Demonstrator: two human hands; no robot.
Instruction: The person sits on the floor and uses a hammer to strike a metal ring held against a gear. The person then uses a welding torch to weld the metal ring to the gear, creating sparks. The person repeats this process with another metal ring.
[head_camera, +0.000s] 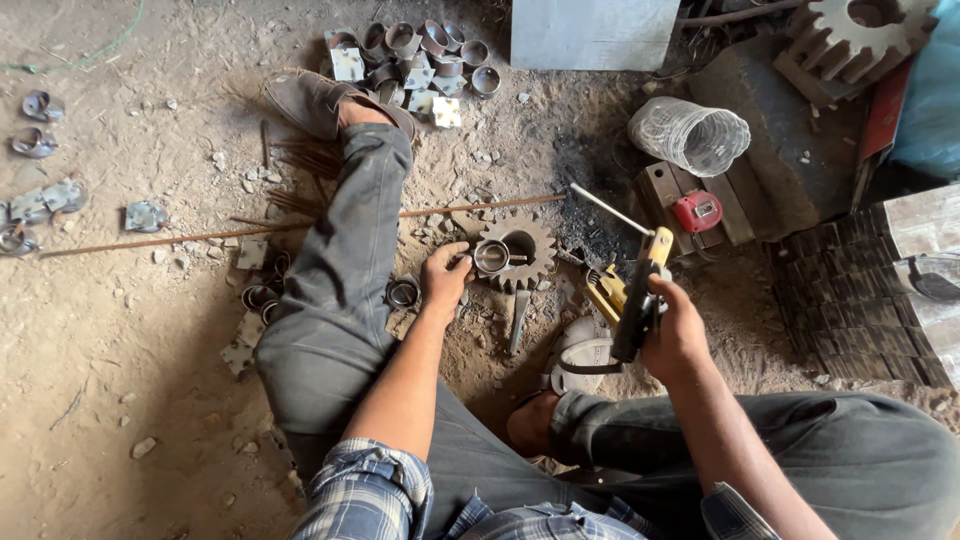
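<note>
Down on the dirt floor (120, 380), the person sits with legs spread, and the left hand (445, 272) is pressing fingers closed against a short metal ring (492, 256) that sits on a rusty gear (520, 250) at the middle of the frame. That ring looks like thin steel: light, stiff, hard-edged, probably gritty rather than slick, and best pinched by its outer wall, as the grip does now. The gear under it looks heavy and unlikely to shift. The right hand (672, 330) is wrapped tight around the handle of a yellow and black electrode holder (640, 290), its thin rod (610, 208) pointing up and left; I'd judge it rigid, with some weight at the head. More rings and small plates (415, 55) lie heaped at the upper middle. To the right, a red tape measure (697, 210) rests on a wooden block (700, 195), beside a roll of clear plastic (690, 133). A pale box (592, 30) stands at the top edge; no label is readable.
</note>
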